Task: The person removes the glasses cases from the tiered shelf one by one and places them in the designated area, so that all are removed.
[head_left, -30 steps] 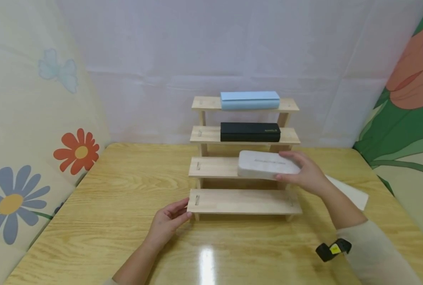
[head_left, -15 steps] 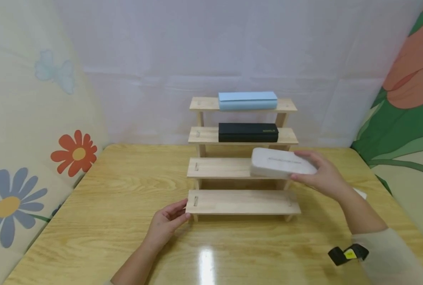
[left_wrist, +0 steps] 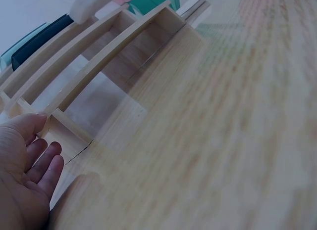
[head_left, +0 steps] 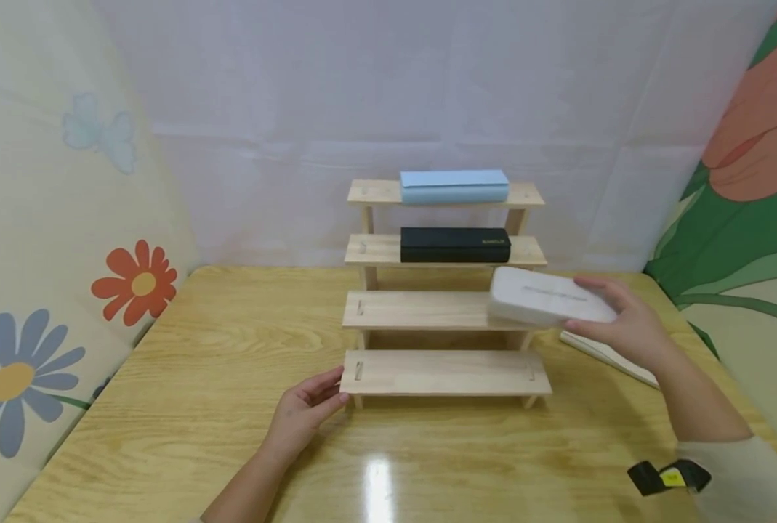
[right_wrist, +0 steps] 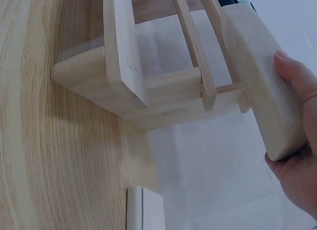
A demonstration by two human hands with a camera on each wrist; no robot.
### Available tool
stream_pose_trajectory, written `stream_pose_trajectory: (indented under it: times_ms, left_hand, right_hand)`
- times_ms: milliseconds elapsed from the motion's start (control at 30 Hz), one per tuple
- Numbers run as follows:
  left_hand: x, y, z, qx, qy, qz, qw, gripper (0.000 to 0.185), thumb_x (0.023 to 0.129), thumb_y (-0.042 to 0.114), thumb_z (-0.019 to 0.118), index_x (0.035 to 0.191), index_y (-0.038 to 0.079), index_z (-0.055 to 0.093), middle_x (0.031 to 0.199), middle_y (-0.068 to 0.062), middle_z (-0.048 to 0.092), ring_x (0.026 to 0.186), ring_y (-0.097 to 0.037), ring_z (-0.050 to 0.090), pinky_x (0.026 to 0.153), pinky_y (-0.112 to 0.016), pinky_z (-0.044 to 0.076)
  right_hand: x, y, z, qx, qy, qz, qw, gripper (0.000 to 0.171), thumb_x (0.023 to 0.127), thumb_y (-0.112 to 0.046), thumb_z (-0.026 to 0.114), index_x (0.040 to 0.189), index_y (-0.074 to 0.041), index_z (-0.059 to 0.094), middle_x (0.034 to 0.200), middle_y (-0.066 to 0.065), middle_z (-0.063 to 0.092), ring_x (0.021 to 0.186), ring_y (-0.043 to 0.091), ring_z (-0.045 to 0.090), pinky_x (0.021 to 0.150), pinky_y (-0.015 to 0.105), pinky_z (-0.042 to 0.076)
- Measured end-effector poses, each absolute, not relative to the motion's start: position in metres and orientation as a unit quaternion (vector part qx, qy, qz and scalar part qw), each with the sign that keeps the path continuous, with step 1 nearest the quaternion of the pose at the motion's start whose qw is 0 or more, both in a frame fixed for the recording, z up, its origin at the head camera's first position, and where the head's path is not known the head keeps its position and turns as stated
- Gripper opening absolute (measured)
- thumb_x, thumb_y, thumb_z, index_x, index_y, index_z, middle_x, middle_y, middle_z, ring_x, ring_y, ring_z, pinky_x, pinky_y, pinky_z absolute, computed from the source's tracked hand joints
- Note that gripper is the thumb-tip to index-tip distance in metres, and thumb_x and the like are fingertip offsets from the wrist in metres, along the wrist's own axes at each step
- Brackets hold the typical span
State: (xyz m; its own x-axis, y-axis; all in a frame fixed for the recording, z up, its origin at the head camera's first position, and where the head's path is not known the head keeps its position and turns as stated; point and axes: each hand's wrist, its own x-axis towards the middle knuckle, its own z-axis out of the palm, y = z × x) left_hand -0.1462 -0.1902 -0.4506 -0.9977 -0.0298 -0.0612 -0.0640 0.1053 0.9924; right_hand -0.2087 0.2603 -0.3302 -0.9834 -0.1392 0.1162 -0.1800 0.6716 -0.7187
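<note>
A four-step wooden display shelf (head_left: 445, 372) stands on the table. My right hand (head_left: 630, 327) grips one end of a white glasses case (head_left: 545, 294) with rounded corners and small lettering. The case is tilted and held in the air by the right end of the second step from the bottom. In the right wrist view, thumb and fingers hold it from opposite sides. My left hand (head_left: 303, 410) holds the left end of the lowest step, the thumb at its front corner, as the left wrist view (left_wrist: 29, 161) also shows.
A light blue glasses case (head_left: 453, 187) lies on the top step, a black one (head_left: 455, 245) on the step below. Another white case (head_left: 607, 357) lies on the table, right of the shelf, partly behind my right arm. A white cloth (head_left: 283, 131) hangs behind.
My right hand has moved the white glasses case rightward, from over the second-lowest step to past its right end. The left hand has stayed at the shelf. The view has shifted slightly.
</note>
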Motion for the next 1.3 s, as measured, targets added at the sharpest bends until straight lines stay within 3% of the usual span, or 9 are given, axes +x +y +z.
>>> stream_pose_trajectory:
  times_ms: [267, 500, 800, 933, 1033, 1200, 1300]
  left_hand:
    - [-0.145, -0.190, -0.451, -0.038, 0.745, 0.666, 0.015, 0.044, 0.086, -0.001, 0.070, 0.128, -0.006, 0.059, 0.127, -0.022, 0.064, 0.095, -0.003, 0.066, 0.082, -0.017, 0.057]
    - [-0.144, -0.190, -0.448, -0.029, 0.742, 0.670, 0.011, 0.045, 0.087, 0.001, 0.070, 0.130, -0.007, 0.057, 0.129, -0.024, 0.062, 0.095, -0.001, 0.065, 0.083, -0.016, 0.056]
    - [-0.145, -0.189, -0.449, -0.040, 0.748, 0.663, 0.007, 0.044, 0.086, 0.000, 0.071, 0.128, -0.006, 0.059, 0.126, -0.021, 0.065, 0.094, -0.003, 0.066, 0.082, -0.017, 0.057]
    - [-0.146, -0.189, -0.450, -0.041, 0.750, 0.660, 0.007, 0.044, 0.085, 0.000, 0.071, 0.128, -0.006, 0.060, 0.126, -0.021, 0.065, 0.094, -0.003, 0.066, 0.082, -0.017, 0.057]
    - [-0.147, -0.189, -0.451, -0.041, 0.752, 0.658, 0.010, 0.044, 0.085, 0.001, 0.071, 0.128, -0.005, 0.060, 0.128, -0.021, 0.064, 0.095, -0.003, 0.066, 0.082, -0.017, 0.057]
    - [-0.147, -0.190, -0.450, -0.045, 0.749, 0.661, 0.011, 0.044, 0.086, 0.002, 0.071, 0.128, -0.004, 0.060, 0.129, -0.020, 0.063, 0.095, -0.003, 0.065, 0.083, -0.017, 0.056]
    - [-0.146, -0.189, -0.449, -0.041, 0.750, 0.661, 0.009, 0.045, 0.086, 0.002, 0.071, 0.128, -0.005, 0.059, 0.130, -0.021, 0.062, 0.095, -0.002, 0.065, 0.083, -0.017, 0.056]
  right_hand:
    - [-0.204, 0.275, -0.329, 0.094, -0.917, 0.383, 0.063, 0.073, 0.086, -0.024, 0.077, 0.146, -0.001, 0.041, 0.148, 0.026, 0.039, 0.124, 0.038, 0.037, 0.086, 0.034, 0.034]
    - [-0.200, 0.286, -0.328, 0.077, -0.922, 0.375, 0.064, 0.075, 0.085, -0.026, 0.077, 0.147, -0.003, 0.041, 0.150, 0.026, 0.033, 0.128, 0.044, 0.032, 0.091, 0.051, 0.035]
    - [-0.193, 0.305, -0.329, 0.055, -0.926, 0.366, 0.078, 0.075, 0.086, -0.028, 0.076, 0.148, -0.007, 0.040, 0.152, 0.030, 0.029, 0.126, 0.045, 0.032, 0.085, 0.037, 0.034]
    - [-0.189, 0.317, -0.331, 0.037, -0.929, 0.361, 0.073, 0.077, 0.088, -0.032, 0.074, 0.151, -0.010, 0.036, 0.157, 0.026, 0.024, 0.130, 0.046, 0.030, 0.081, 0.025, 0.030]
    - [-0.187, 0.323, -0.332, 0.023, -0.932, 0.357, 0.064, 0.079, 0.089, -0.035, 0.073, 0.153, -0.011, 0.033, 0.159, 0.025, 0.021, 0.131, 0.047, 0.030, 0.079, 0.022, 0.030]
    - [-0.182, 0.328, -0.337, 0.007, -0.936, 0.347, 0.063, 0.082, 0.089, -0.037, 0.072, 0.153, -0.008, 0.031, 0.159, 0.027, 0.022, 0.134, 0.051, 0.029, 0.086, 0.038, 0.037]
    - [-0.180, 0.329, -0.341, -0.001, -0.935, 0.348, 0.067, 0.085, 0.088, -0.038, 0.073, 0.152, -0.003, 0.030, 0.158, 0.030, 0.020, 0.134, 0.055, 0.027, 0.092, 0.057, 0.038]
